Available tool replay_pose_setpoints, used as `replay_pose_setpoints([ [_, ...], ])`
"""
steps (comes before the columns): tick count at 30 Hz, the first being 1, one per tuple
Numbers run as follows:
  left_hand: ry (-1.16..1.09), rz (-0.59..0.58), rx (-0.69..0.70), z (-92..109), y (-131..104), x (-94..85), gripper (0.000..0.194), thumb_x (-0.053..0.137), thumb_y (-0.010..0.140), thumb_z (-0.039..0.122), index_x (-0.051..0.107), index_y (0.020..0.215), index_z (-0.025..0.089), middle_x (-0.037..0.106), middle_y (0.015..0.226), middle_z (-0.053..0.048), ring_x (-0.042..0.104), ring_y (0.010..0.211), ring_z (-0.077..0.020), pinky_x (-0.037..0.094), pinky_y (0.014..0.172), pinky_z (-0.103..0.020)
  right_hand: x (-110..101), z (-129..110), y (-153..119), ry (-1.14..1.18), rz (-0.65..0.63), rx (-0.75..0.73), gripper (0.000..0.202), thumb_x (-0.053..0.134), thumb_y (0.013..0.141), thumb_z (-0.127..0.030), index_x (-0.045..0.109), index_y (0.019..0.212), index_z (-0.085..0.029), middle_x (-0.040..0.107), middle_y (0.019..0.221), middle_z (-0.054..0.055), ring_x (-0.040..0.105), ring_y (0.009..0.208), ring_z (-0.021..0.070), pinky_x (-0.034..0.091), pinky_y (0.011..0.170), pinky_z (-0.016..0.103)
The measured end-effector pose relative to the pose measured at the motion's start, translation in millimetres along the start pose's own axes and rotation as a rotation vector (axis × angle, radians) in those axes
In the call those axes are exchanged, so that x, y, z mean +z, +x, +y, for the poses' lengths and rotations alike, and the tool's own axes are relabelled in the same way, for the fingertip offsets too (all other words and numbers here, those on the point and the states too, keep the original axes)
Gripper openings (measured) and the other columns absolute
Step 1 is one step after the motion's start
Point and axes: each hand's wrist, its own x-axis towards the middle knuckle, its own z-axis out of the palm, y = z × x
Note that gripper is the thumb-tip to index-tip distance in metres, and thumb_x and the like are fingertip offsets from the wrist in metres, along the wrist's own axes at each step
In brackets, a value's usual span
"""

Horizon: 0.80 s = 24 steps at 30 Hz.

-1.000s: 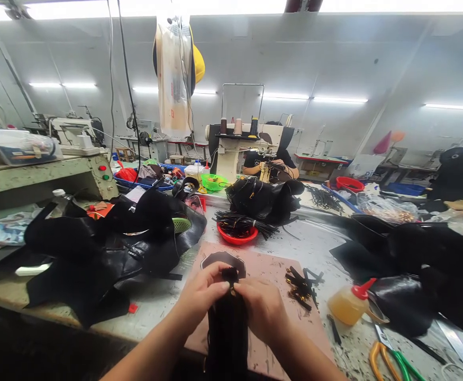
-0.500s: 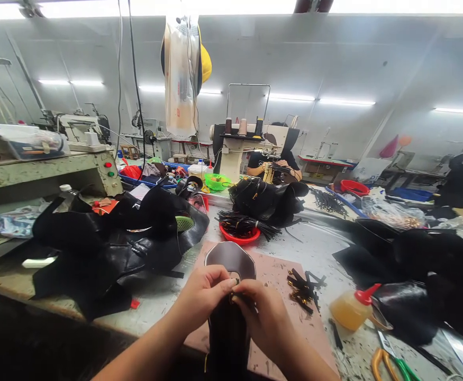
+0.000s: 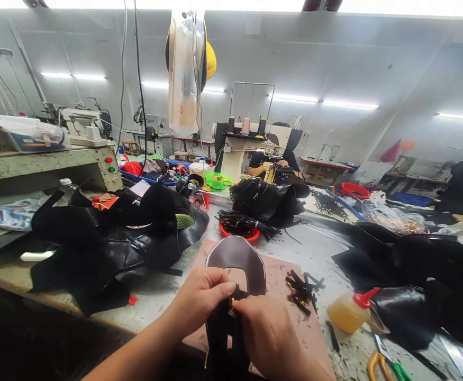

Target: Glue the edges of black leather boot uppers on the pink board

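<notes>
A black leather piece (image 3: 237, 256) with a rounded, cut-out top lies over the pinkish board (image 3: 281, 264), its lower part reaching toward me. My left hand (image 3: 207, 296) pinches the piece near the opening, thumb against fingers. Close beside it, my right hand (image 3: 269, 325) is closed on the same piece. Between the fingertips shows a small gold-coloured metal part (image 3: 232, 304) on black material. Short black strips with gold fittings (image 3: 301, 291) lie in a heap on the board's right side.
Black leather pieces (image 3: 136, 238) cover the left of the table; more (image 3: 406, 264) lie right. A red bowl (image 3: 251, 236) of black strips stands beyond the board. At right are a glue bottle (image 3: 344, 312) and scissors (image 3: 382, 352). A person (image 3: 257, 165) works at a sewing machine (image 3: 231, 159).
The leather piece's top has shifted slightly up and right, and its opening shows more. My right hand has turned and moved a little lower, knuckles now up. The gold part is more exposed.
</notes>
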Motion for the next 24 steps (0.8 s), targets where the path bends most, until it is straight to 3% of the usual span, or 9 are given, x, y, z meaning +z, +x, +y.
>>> replay_pose_setpoints([
  [4, 0.059, 0.012, 0.001, 1, -5, -0.2, 0.027, 0.053, 0.063, 0.039, 0.047, 0.048, 0.017, 0.039, 0.046, 0.005, 0.034, 0.045, -0.0087, 0.028, 0.045, -0.021, -1, -3, 3, -0.020, 0.011, 0.007, 0.014, 0.036, 0.086, -0.011, 0.048, 0.090, -0.017, 0.055, 0.051, -0.002, 0.049, 0.038, 0.0111, 0.034, 0.040, 0.023],
  [9, 0.049, 0.023, 0.057, 1, -5, 0.3, 0.028, 0.052, 0.066, 0.039, 0.045, 0.050, 0.017, 0.037, 0.046, 0.006, 0.032, 0.045, -0.0082, 0.028, 0.044, -0.020, -2, -2, 6, 0.091, -0.157, 0.127, 0.021, 0.034, 0.089, -0.013, 0.051, 0.077, -0.017, 0.054, 0.052, -0.003, 0.048, 0.040, 0.0089, 0.033, 0.039, 0.020],
  [14, 0.108, 0.032, 0.130, -3, -6, 0.1, 0.027, 0.051, 0.070, 0.035, 0.051, 0.052, 0.016, 0.043, 0.048, 0.004, 0.038, 0.047, -0.0090, 0.032, 0.045, -0.020, -3, 0, 2, 0.029, -0.054, -0.008, 0.020, 0.033, 0.088, -0.012, 0.053, 0.087, -0.015, 0.055, 0.054, -0.001, 0.050, 0.044, 0.0113, 0.036, 0.043, 0.023],
  [17, 0.215, 0.054, 0.282, -7, -14, -0.7, 0.026, 0.051, 0.074, 0.032, 0.056, 0.055, 0.015, 0.051, 0.049, 0.002, 0.044, 0.048, -0.0096, 0.035, 0.047, -0.020, -10, -3, 5, 0.019, -0.022, -0.130, 0.016, 0.036, 0.088, -0.010, 0.050, 0.093, -0.013, 0.055, 0.055, 0.000, 0.050, 0.047, 0.0116, 0.039, 0.046, 0.024],
  [21, 0.359, 0.127, 0.538, -15, -28, -2.8, 0.020, 0.054, 0.078, 0.024, 0.060, 0.060, 0.016, 0.059, 0.053, 0.001, 0.050, 0.048, -0.0089, 0.039, 0.048, -0.018, -22, -8, 9, -0.041, -0.101, -0.265, 0.012, 0.042, 0.085, -0.006, 0.049, 0.093, -0.011, 0.054, 0.053, -0.002, 0.048, 0.046, 0.0109, 0.037, 0.044, 0.024],
  [24, 0.438, 0.127, 0.656, -19, -36, -3.9, 0.017, 0.053, 0.081, 0.022, 0.062, 0.066, 0.018, 0.062, 0.056, 0.001, 0.054, 0.052, -0.0096, 0.041, 0.051, -0.018, -26, -9, 10, -0.033, -0.138, -0.317, 0.014, 0.044, 0.083, -0.004, 0.050, 0.094, -0.011, 0.054, 0.053, -0.003, 0.048, 0.047, 0.0107, 0.036, 0.044, 0.024],
])
